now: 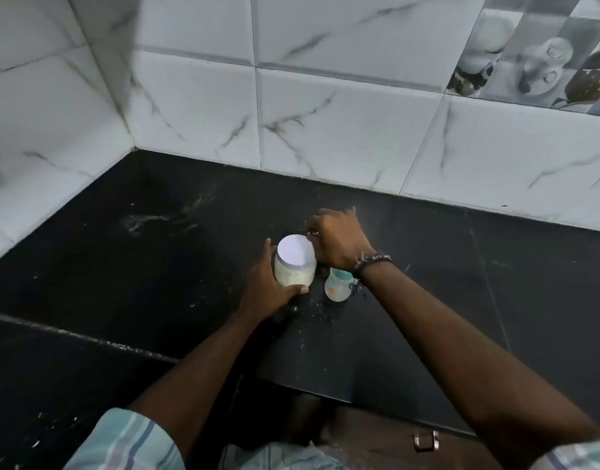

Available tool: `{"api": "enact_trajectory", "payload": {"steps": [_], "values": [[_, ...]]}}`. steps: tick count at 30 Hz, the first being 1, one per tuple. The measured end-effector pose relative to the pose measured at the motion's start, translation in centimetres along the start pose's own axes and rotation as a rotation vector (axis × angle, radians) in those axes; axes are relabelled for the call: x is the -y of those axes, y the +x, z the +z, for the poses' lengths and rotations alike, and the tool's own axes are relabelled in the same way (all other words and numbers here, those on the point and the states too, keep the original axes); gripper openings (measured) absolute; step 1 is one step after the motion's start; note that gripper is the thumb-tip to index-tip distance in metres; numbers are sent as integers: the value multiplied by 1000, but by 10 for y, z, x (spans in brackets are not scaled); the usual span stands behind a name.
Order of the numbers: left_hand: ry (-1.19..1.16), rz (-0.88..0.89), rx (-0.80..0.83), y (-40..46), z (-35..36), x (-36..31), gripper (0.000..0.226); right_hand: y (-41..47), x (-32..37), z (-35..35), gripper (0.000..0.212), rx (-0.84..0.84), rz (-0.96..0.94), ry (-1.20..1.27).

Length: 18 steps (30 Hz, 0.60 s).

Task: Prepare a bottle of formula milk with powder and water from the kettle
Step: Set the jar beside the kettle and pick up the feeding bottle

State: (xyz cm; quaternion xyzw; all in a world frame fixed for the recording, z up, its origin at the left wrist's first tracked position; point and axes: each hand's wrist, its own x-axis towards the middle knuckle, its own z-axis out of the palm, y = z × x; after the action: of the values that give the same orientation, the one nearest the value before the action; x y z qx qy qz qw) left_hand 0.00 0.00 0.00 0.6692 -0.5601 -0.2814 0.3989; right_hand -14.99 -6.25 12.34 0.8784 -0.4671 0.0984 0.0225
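Note:
A clear jar of pale powder [293,276] with a white lid [295,250] stands on the black counter [156,266]. My left hand [269,283] wraps around its left side and front. My right hand [339,239] is just behind and right of the jar, fingers curled downward; whatever is under them is hidden. A small clear baby bottle [337,286] with a teal ring stands right of the jar, partly under my right wrist, which wears a dark bracelet [371,261]. No kettle is in view.
White marble-look tiled walls [325,113] meet in a corner at the back left. Powder specks lie scattered on the counter around the bottle and near the corner. The counter's front edge [325,395] has a dark drawer with a metal handle [425,440] below it.

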Motion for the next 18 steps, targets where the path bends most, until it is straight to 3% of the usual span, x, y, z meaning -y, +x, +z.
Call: {"api": "enact_trajectory", "payload": {"steps": [3, 11, 18], "values": [[-53, -46, -15, 2, 6, -2, 128, 16, 11, 0, 19, 135, -63, 1], [-214, -123, -71, 0, 22, 2, 109, 35, 24, 9, 62, 401, -38, -83], [-196, -90, -79, -7, 14, 9, 93, 32, 30, 13, 61, 392, -104, -84]]}}
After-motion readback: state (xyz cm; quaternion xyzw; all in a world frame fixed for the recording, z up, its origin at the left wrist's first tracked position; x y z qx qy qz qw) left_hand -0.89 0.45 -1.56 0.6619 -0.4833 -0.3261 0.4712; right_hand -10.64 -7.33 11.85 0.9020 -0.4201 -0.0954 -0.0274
